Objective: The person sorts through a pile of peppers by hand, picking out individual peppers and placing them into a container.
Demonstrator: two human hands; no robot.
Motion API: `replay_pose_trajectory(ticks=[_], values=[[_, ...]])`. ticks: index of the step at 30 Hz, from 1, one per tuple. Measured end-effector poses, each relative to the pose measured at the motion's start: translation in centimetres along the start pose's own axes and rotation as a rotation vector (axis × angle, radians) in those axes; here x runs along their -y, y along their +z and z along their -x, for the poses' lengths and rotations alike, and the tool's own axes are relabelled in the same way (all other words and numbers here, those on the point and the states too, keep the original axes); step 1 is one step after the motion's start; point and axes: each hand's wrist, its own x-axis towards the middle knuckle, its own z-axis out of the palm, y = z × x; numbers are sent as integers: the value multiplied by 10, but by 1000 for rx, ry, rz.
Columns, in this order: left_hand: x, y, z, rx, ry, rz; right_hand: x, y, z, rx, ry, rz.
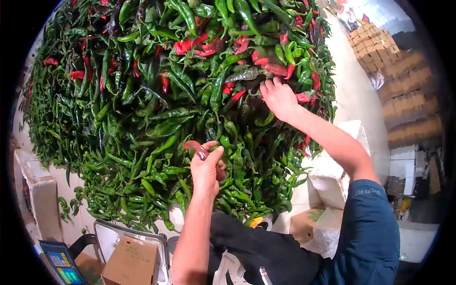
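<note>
A big heap of mostly green chili peppers, with red and dark ones mixed in, fills the middle of the view. My left hand is closed around a brownish-red chili pepper, its curved end sticking out past the thumb, just above the near part of the heap. Farther off to the right, my right hand reaches down onto the pile, fingers slightly bent and apart. A dark green wrinkled pepper and a red pepper lie close by its fingertips, which are partly hidden.
White foam boxes stand at left and right. Near me are a scale with a keypad display and a cardboard box. Stacked cartons line the right side, and a clear plastic bag lies beside my right arm.
</note>
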Motion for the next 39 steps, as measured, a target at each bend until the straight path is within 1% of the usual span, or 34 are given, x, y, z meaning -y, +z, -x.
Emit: replay_pose_trajectory(ticks=[1, 2, 4, 5, 7, 9, 11, 12, 15, 17, 19, 20, 21, 23, 24, 25, 27, 28, 29, 30, 31, 33, 34, 35, 37, 39], values=[[-1, 1, 1, 54, -69, 13, -3, -1, -1, 74, -43, 6], [4, 3, 2, 83, -65, 66, -7, 1, -3, 45, -29, 38], [21, -2, -2, 183, -55, 167, -7, -12, 4, 46, -49, -103], [18, -2, 5, 207, -88, 169, -2, -25, 13, 52, -65, -177], [26, -10, 11, 263, -44, 214, 14, -58, 38, -37, -69, -318], [31, -11, 8, 294, -19, 147, 23, -72, 57, 142, 32, -483], [30, -4, 10, 316, -17, 128, 28, -76, 64, 300, 206, -771], [30, 3, 10, 325, -26, 146, 29, -83, 66, 366, 312, -837], [32, 21, 17, 306, -61, 221, 50, -131, 85, 306, 549, -1412], [35, 22, 13, 382, -94, 338, 81, -136, 100, 206, 367, -1544], [40, 12, 13, 388, -95, 395, 97, -138, 95, 368, 129, -1473], [45, -2, 6, 357, -102, 321, 107, -124, 92, 307, 120, -1649], [52, -14, 0, 325, -107, 247, 106, -119, 91, 300, 164, -1618], [43, -9, 8, 317, -102, 330, 98, -115, 77, 290, 254, -1561], [37, -3, 10, 333, -104, 383, 91, -123, 68, 247, 405, -1519], [31, 3, 10, 350, -103, 436, 83, -114, 63, 162, 443, -1527], [22, 14, 6, 368, 14, 393, 61, -124, 44, 193, 426, -1880], [19, 19, 6, 373, 91, 369, 63, -140, 36, 241, 463, -2094], [18, 24, 6, 380, 168, 343, 73, -136, 30, 310, 487, -2057], [26, 20, 4, 326, 188, 379, 88, -125, 28, 263, 360, -1909], [22, 21, 4, 408, 277, 371, 104, -122, 26, 220, 240, -1760], [10, 21, 2, 353, 242, 395, 127, -132, 22, 15, 420, -1988], [17, 14, 3, 279, 202, 403, 143, -127, 22, -112, 372, -1853], [20, 2, 6, 304, 154, 449, 153, -120, 22, -273, 240, -1751], [15, -19, 11, 373, 126, 414, 163, -122, 21, -305, 108, -1754], [15, -24, 15, 358, 84, 397, 145, -125, 7, -367, -86, -1196]])
